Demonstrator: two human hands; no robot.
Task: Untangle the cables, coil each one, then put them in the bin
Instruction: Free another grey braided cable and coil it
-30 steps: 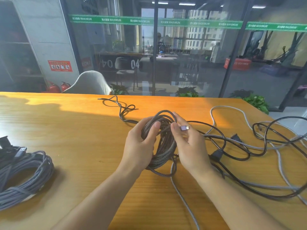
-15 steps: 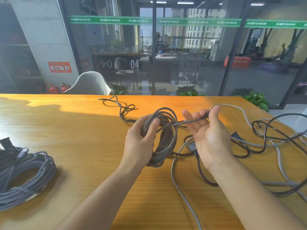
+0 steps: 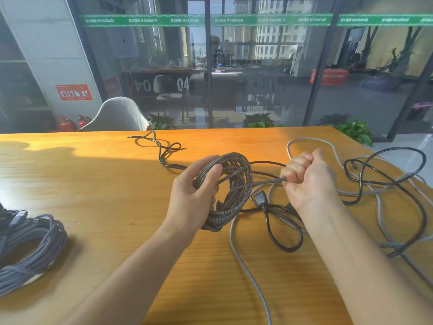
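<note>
A wooden bench (image 3: 82, 184) is lit by a sunlit patch, and a glass wall with a green strip (image 3: 210, 19) is seen behind it, along with a grey chair (image 3: 117, 114) and potted plants (image 3: 355, 130). A braided coil (image 3: 230, 191) is gripped by the left hand (image 3: 194, 195), fingers curled round its strands, just above the bench. The coil's loose end (image 3: 264, 182) is clamped in the right hand (image 3: 307, 181), which is closed into a fist and pulls it taut. Half a second ago that hand was spread open with the end across its fingers. A black cable (image 3: 386, 184) and a grey cable (image 3: 248, 277) are left tangled at the right; a grey bundle (image 3: 30, 249) is laid at the left edge.
</note>
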